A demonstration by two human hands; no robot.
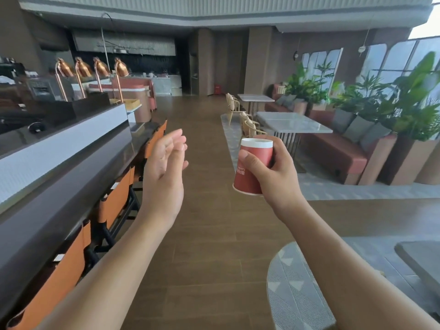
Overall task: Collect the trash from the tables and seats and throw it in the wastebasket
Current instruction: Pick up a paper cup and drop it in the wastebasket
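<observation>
**Red cup in the right hand, left hand open**

The right hand (273, 177) is gripping a red paper cup (252, 167), with the thumb lying across its near side and the fingers curling round the far side. The cup is being held in the air above the wooden floor (202, 234), out in front of the person and touching nothing but the hand. It is sitting upside down in the grip: the wider rim is pointing down and the narrower end, with its white band, is pointing up. The print on its side is too small to read.

The left hand (164, 167) is hanging in the air just to the left of the cup, apart from it, holding nothing. Its fingers are lying straight and together, and the palm is facing right.

Along the left a dark counter (59, 163) is running away from the camera, with orange chairs (114, 201) standing against it and copper lamps (100, 67) rising above its far end. On the right, marble tables (292, 122) are standing beside a red sofa (338, 151) with grey cushions, and plants (404, 103) are growing behind it. A grey rug (292, 294) is lying at lower right, under the right forearm.
</observation>
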